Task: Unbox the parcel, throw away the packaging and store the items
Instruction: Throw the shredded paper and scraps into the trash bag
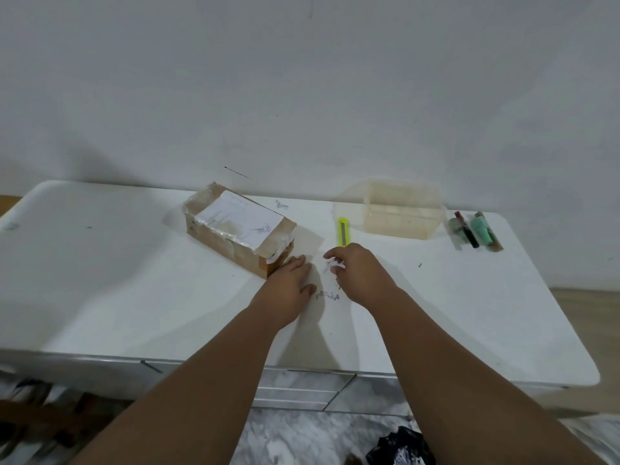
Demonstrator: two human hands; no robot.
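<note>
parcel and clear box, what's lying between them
Head view: a yellow box cutter and a small paper scrap lie between the parcel and the clear box.

Left hand (290,280) lies flat, fingers straight; right hand (357,270) curls, seemingly pinching a paper scrap (336,263).

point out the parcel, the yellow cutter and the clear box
parcel (238,218), head view, white label on top
yellow cutter (343,231), head view, middle of its body
clear box (402,223), head view, front wall
</note>
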